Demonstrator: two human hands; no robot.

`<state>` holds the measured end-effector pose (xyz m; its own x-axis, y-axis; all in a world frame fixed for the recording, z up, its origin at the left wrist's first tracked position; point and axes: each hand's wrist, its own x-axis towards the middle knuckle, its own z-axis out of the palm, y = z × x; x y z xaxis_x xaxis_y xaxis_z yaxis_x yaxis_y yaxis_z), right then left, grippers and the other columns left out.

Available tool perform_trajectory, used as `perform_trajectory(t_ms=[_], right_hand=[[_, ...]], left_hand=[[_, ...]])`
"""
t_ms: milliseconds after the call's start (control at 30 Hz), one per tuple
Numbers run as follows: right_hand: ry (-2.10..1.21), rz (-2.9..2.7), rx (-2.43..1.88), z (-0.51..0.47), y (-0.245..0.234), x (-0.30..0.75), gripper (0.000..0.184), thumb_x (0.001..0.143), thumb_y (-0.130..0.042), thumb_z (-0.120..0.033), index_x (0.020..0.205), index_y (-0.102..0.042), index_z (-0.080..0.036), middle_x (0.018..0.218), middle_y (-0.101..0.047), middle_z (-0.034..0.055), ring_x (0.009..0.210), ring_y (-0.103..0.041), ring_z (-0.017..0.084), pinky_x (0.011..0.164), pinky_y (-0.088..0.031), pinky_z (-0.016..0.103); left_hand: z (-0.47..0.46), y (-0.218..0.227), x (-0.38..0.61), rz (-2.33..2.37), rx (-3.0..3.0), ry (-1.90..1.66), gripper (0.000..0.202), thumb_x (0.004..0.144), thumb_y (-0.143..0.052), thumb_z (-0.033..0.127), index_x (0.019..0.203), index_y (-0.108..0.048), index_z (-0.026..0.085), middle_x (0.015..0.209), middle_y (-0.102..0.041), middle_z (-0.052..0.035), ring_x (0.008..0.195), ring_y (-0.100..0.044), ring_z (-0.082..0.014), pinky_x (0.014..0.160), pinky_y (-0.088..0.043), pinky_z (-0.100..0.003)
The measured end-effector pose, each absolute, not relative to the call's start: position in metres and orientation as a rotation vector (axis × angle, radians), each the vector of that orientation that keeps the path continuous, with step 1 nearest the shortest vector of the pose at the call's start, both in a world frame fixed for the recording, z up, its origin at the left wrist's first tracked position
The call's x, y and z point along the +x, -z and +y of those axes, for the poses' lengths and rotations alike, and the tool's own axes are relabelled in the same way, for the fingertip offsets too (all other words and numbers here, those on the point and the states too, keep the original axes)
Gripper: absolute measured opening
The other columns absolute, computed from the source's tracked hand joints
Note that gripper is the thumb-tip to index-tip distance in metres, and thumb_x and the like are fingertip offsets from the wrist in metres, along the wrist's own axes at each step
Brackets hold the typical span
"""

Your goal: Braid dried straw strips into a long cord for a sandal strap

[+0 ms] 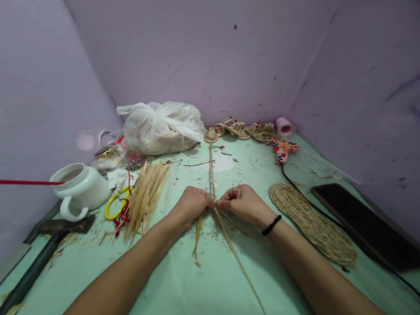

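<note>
A thin straw braid [212, 170] runs down the middle of the table from the back toward me. At its near end my left hand [196, 201] and my right hand [241, 202] meet, both closed in a pinch on its strands. Loose straw strands [232, 248] trail from between the fingers toward the table's front, and a shorter one hangs below my left hand. A dark band circles my right wrist. Right of that hand lies a woven straw sole [312, 222].
Left stand a white pot [84, 189] with a red stick, a hammer [66, 225], yellow-handled scissors [112, 209] and a straw bundle [146, 197]. A plastic bag [163, 127], woven pieces [235, 129] and a pink spool [285, 126] line the back. Right lies a dark phone-like slab [367, 225] beside a black cable.
</note>
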<state>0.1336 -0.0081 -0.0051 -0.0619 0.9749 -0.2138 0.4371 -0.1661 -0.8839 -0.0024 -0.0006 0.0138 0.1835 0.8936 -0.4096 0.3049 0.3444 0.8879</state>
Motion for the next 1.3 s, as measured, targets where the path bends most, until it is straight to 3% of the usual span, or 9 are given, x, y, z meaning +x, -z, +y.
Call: perform_trajectory(t_ms=[233, 433, 567, 667, 833, 933, 1067, 1200, 1300], right_hand=[[-0.81, -1.721, -1.66, -0.029, -0.012, 0.117, 0.012, 0.058, -0.053, -0.017, 0.048, -0.06, -0.016, 0.044, -0.055, 0.0021, 0.043, -0.044, 0.01, 0.043, -0.028, 0.022], [-0.64, -1.875, -1.549, -0.04, -0.009, 0.107, 0.016, 0.065, -0.051, -0.019, 0.056, -0.064, -0.017, 0.054, -0.062, 0.0035, 0.049, -0.049, 0.012, 0.048, -0.03, 0.024], [-0.935, -1.833, -1.496, -0.032, -0.009, 0.115, 0.016, 0.065, -0.055, -0.024, 0.052, -0.061, -0.016, 0.047, -0.056, 0.0017, 0.044, -0.045, 0.011, 0.044, -0.03, 0.023], [-1.161, -1.454, -1.498, -0.022, -0.013, 0.124, 0.016, 0.066, -0.057, -0.027, 0.056, -0.059, -0.015, 0.051, -0.056, 0.0021, 0.045, -0.047, 0.01, 0.045, -0.035, 0.022], [-1.747, -0.922, -1.23, -0.019, -0.016, 0.121, 0.005, 0.066, -0.056, -0.017, 0.062, -0.055, -0.014, 0.058, -0.057, 0.0029, 0.052, -0.053, 0.009, 0.054, -0.044, 0.022], [-1.894, -0.91, -1.19, -0.023, -0.012, 0.114, 0.009, 0.066, -0.053, -0.016, 0.058, -0.052, -0.013, 0.047, -0.049, -0.0006, 0.04, -0.043, 0.006, 0.039, -0.033, 0.016], [-1.698, -1.05, -1.366, -0.021, -0.002, 0.111, 0.017, 0.066, -0.051, -0.019, 0.05, -0.049, -0.013, 0.035, -0.033, -0.0068, 0.031, -0.021, 0.002, 0.032, -0.009, 0.018], [-1.537, -1.14, -1.422, -0.019, 0.006, 0.111, 0.02, 0.061, -0.056, -0.024, 0.047, -0.047, -0.014, 0.034, -0.031, -0.0078, 0.032, -0.02, 0.002, 0.035, -0.01, 0.02], [-1.511, -1.143, -1.383, -0.02, 0.007, 0.11, 0.017, 0.059, -0.059, -0.025, 0.051, -0.05, -0.014, 0.038, -0.04, -0.0058, 0.034, -0.025, 0.002, 0.036, -0.014, 0.02]], left_hand=[[-0.003, -0.018, -0.005, 1.385, 1.007, -0.602, 0.015, 0.05, -0.047, 0.01, 0.043, -0.035, 0.016, 0.033, -0.025, 0.0079, 0.031, -0.015, -0.0014, 0.034, -0.006, -0.02], [-0.003, -0.018, -0.014, 1.33, 1.068, -0.599, 0.011, 0.052, -0.053, 0.017, 0.048, -0.043, 0.015, 0.034, -0.027, 0.0087, 0.03, -0.016, -0.0015, 0.033, -0.006, -0.02], [-0.001, -0.017, -0.018, 1.313, 1.174, -0.577, 0.008, 0.051, -0.054, 0.017, 0.049, -0.047, 0.014, 0.033, -0.032, 0.008, 0.03, -0.02, -0.0014, 0.034, -0.01, -0.019], [0.001, -0.015, -0.021, 1.29, 1.201, -0.555, 0.008, 0.053, -0.054, 0.019, 0.051, -0.048, 0.014, 0.033, -0.034, 0.0077, 0.029, -0.021, -0.0019, 0.034, -0.009, -0.019], [0.002, -0.014, -0.022, 1.233, 1.203, -0.518, 0.009, 0.056, -0.054, 0.023, 0.054, -0.05, 0.014, 0.033, -0.035, 0.0075, 0.028, -0.021, -0.0027, 0.033, -0.009, -0.02], [0.002, -0.013, -0.022, 1.194, 1.214, -0.509, 0.008, 0.056, -0.053, 0.022, 0.054, -0.05, 0.014, 0.034, -0.036, 0.007, 0.028, -0.021, -0.0024, 0.034, -0.01, -0.02], [0.004, -0.011, -0.024, 1.156, 1.293, -0.489, 0.008, 0.055, -0.052, 0.019, 0.056, -0.054, 0.012, 0.035, -0.034, 0.0072, 0.03, -0.019, -0.0023, 0.035, -0.009, -0.021], [0.005, -0.012, -0.025, 1.209, 1.387, -0.504, 0.006, 0.052, -0.049, 0.015, 0.052, -0.054, 0.012, 0.037, -0.034, 0.0069, 0.035, -0.022, -0.003, 0.038, -0.013, -0.021], [0.006, -0.013, -0.027, 1.218, 1.455, -0.502, 0.006, 0.052, -0.049, 0.014, 0.051, -0.055, 0.011, 0.039, -0.037, 0.0062, 0.038, -0.024, -0.0032, 0.04, -0.016, -0.021]])
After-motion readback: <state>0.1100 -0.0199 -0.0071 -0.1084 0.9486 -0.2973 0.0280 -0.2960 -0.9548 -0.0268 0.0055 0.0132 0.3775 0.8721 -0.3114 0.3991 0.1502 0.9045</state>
